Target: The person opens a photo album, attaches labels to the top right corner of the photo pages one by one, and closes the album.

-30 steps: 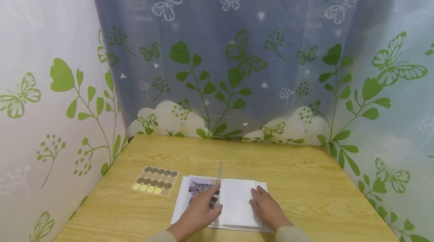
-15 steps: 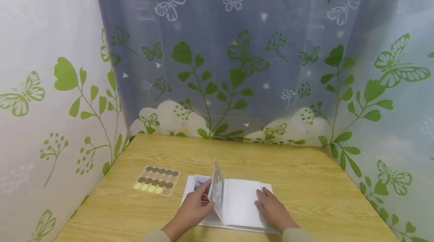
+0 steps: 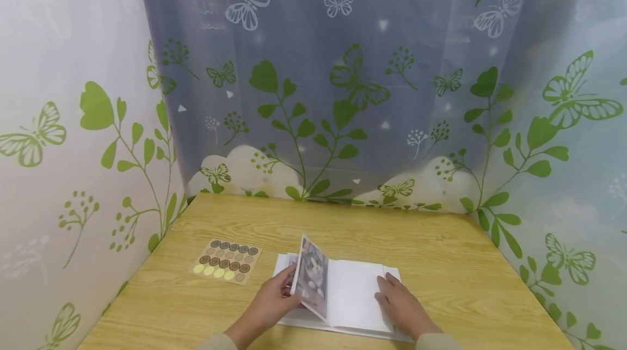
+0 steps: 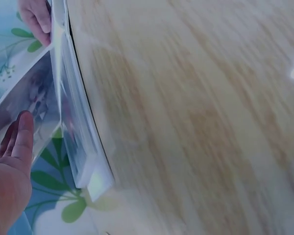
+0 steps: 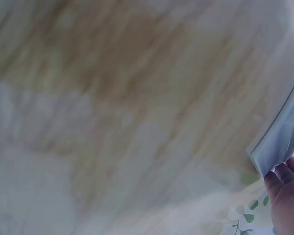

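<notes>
A white photo album (image 3: 355, 293) lies spread on the wooden table, its right side showing a blank white page. One page (image 3: 313, 279) with a cat photo stands up, tilted left from the spine. My left hand (image 3: 271, 298) holds that page by its outer edge, thumb on the cat photo side and fingers behind. In the left wrist view, the fingers (image 4: 22, 137) lie along the page's back face. My right hand (image 3: 404, 306) rests on the album's right edge, fingertips on the blank page; the right wrist view shows its fingers (image 5: 279, 178) at the album's corner.
To the album's left lies a sheet of round stickers (image 3: 227, 261), brown, tan and yellow in rows. The wooden table (image 3: 343, 225) is bordered at the back and sides by a curtain (image 3: 313, 121) printed with leaves and butterflies.
The page has swung up from the spine and leans left, its cat photo now facing right. My left hand has moved left with it. The right hand stays on the album's right edge.
</notes>
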